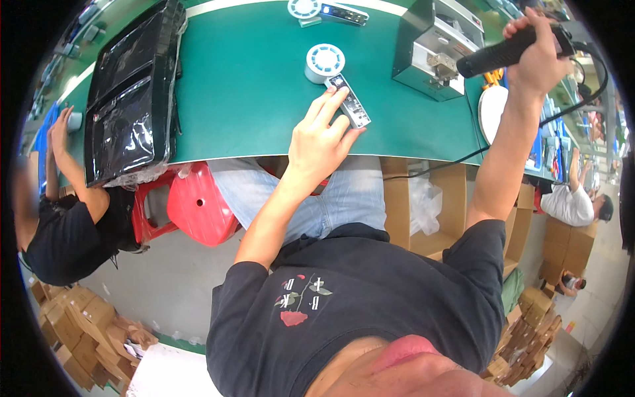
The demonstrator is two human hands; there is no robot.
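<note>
Nearest is the black shirt (pixel 370 291); past it the left hand (pixel 319 142), fingers loosely spread, pins a small dark flat device (pixel 350 102) to the green table (pixel 245 86). At its 10 o'clock stands a round white fan-like part (pixel 325 63). At 2 o'clock the right hand (pixel 537 56) is clenched round a black corded tool (pixel 506 51)

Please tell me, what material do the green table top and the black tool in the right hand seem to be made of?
The table top: likely a matte rubber or vinyl mat; flat even green, little glare. The black tool held in the right hand: probably matte plastic or rubber, with a dull finely textured surface.
</note>
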